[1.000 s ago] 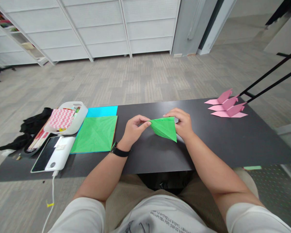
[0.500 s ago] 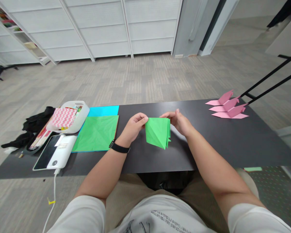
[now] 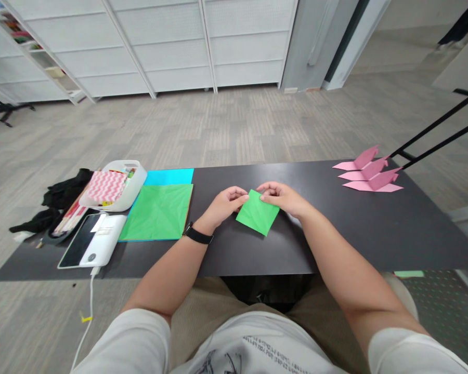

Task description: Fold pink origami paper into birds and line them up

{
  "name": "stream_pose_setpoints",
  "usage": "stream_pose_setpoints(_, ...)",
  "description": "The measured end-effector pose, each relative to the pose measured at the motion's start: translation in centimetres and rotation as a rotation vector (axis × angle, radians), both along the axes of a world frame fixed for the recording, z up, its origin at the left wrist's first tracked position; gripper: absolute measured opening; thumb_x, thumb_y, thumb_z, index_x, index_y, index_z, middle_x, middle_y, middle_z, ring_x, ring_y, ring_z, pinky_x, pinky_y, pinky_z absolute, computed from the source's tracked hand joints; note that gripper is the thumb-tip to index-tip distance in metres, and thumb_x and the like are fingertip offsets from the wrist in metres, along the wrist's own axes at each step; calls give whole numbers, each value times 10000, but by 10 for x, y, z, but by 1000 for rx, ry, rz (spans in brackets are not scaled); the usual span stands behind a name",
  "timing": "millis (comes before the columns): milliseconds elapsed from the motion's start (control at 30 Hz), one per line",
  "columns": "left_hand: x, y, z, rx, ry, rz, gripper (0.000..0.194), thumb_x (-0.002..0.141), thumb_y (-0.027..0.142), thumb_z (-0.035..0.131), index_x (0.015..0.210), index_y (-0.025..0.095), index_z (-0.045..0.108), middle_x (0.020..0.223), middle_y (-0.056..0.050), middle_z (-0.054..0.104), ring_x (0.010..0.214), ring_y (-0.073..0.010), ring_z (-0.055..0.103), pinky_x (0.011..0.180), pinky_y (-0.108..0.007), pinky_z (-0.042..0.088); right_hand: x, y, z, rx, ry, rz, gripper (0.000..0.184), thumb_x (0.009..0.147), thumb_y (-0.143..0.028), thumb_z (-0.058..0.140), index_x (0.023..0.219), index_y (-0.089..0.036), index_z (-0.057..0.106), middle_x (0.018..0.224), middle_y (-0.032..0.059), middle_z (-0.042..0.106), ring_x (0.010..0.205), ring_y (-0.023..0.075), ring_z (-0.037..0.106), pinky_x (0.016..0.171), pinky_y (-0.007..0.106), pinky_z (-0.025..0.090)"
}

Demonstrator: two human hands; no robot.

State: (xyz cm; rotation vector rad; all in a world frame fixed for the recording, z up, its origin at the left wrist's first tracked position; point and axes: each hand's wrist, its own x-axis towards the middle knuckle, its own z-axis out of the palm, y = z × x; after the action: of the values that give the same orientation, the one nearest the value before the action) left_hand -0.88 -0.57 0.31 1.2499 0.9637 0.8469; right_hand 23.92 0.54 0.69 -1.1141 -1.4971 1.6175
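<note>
A folded green paper square (image 3: 260,214) is held above the dark table, tilted with one corner pointing toward me. My left hand (image 3: 229,204) pinches its upper left edge between thumb and fingers. On the opposite side, my right hand (image 3: 283,199) grips the upper right edge, its thumb on top of the paper and its fingers behind. The layers of the fold lie closed together. To the left of my hands lies a stack of larger green paper sheets (image 3: 159,212), with a blue sheet (image 3: 169,176) showing beyond it.
Three pink folded paper birds (image 3: 374,175) stand at the table's far right. On the left are a white basket (image 3: 134,189) with a pink zigzag packet, a white device (image 3: 103,244) with a cable, and black cloth (image 3: 68,191). The dark table (image 3: 359,234) ends near my lap.
The green paper's spread layers have come together into a flat square, and it has turned. My right hand has moved in from beside the paper and now grips it.
</note>
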Motion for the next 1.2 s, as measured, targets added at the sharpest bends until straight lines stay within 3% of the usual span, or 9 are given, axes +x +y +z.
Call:
stream_pose_setpoints(233,-5,5,-7,98,114,30,298,875,334,789,1099,177,672,917,-26,753,753,-130,672,699,-253,513,5,1,-3,37,-104,-1,487,832,-484,814,1239,-233,717,803,-16,711,673,156,615,653,299,468)
stream_pose_setpoints(433,-7,4,-8,464,552,16,140,958,233,692,1093,226,728,929,-10,782,800,-168,694,759,-299,524,1,1,-15,413,-432,-1,411,901,-300,695,1309,-251,713,866,-10,767,752,171,668,752,314,505)
stream_pose_setpoints(533,-5,4,-9,590,678,-34,147,977,195,661,1086,235,751,999,-23,793,889,-195,716,843,-330,548,0,0,-15,541,-556,53,424,914,-203,656,1327,-268,725,916,-7,787,782,170,689,799,319,515)
stream_pose_setpoints(667,-3,7,-11,731,813,-95,161,1015,204,634,1086,228,776,1058,-47,791,1000,-226,704,975,-381,536,-2,0,-14,683,-680,101,366,942,-217,678,1289,-285,774,1003,27,775,891,199,694,858,342,518)
stream_pose_setpoints(867,-1,9,-11,786,965,-105,207,1056,251,610,1123,269,806,1147,-49,770,1054,-232,670,984,-398,504,-8,-2,-20,768,-888,48,317,968,-311,725,1273,-315,813,1183,84,715,1143,293,649,998,457,479)
stream_pose_setpoints(1200,2,4,-14,820,1016,-87,283,1018,407,701,1271,300,772,1263,-61,697,1162,-268,608,1031,-454,462,-11,-4,-20,783,-964,44,308,965,-313,730,1258,-319,823,1265,101,670,1202,318,585,1025,487,441)
